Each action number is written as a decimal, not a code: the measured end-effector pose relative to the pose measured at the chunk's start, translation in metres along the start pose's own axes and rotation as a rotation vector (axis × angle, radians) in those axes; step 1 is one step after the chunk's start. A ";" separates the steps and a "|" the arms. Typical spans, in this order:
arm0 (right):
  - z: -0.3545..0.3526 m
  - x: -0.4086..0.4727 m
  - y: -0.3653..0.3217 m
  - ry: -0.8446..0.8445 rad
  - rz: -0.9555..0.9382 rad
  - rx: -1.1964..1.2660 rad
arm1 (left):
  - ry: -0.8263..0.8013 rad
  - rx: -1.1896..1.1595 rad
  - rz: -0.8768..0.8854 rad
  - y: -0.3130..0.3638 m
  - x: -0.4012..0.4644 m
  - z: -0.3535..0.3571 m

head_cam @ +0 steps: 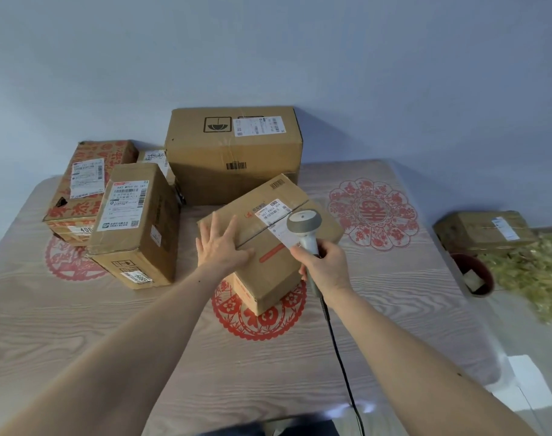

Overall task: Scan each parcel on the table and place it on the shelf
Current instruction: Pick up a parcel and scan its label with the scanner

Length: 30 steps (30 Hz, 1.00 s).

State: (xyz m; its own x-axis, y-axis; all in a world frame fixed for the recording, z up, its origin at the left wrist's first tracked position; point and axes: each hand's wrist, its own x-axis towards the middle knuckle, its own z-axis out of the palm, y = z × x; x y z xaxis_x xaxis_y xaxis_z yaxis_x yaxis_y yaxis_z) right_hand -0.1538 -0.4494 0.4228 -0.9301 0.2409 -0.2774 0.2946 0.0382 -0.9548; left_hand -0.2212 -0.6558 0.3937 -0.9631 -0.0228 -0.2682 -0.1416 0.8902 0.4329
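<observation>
Nearest parcel [270,243] sits on the table [111,325], centre, turned at an angle. Left hand [219,245] is laid flat on its top face, fingers [233,225] straight and spread, palm at the near-left edge by the tape seam. Right hand [326,265] is wrapped around the grip of a grey scanner [304,226]; scanner head is held just above the white label [276,212] on the parcel's top. Part of the label is covered by the scanner head, print too small to read. Scanner cable [340,357] is run back across the table and cut off at the bottom edge. Four more parcels are grouped behind and left: a large box [233,152], a tall box [136,225], a red-printed box [89,184], and a small one [153,157] mostly hidden between them. Shelf not seen
</observation>
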 end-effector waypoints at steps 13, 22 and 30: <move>0.074 -0.011 -0.006 0.237 0.126 0.156 | 0.160 0.049 -0.031 0.002 0.001 -0.021; 0.127 -0.010 0.005 0.554 0.070 0.086 | 0.078 -0.289 -0.093 -0.026 0.022 -0.028; 0.137 -0.009 0.004 0.577 0.141 0.150 | 0.085 -0.417 -0.103 -0.032 0.027 -0.034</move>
State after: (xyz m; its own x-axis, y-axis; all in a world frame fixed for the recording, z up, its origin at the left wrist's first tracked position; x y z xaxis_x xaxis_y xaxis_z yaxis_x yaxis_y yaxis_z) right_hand -0.1739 -0.5843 0.4070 -0.6033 0.7213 -0.3403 0.3332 -0.1597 -0.9292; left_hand -0.2506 -0.7000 0.4018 -0.9520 -0.1546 -0.2643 -0.3016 0.6220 0.7226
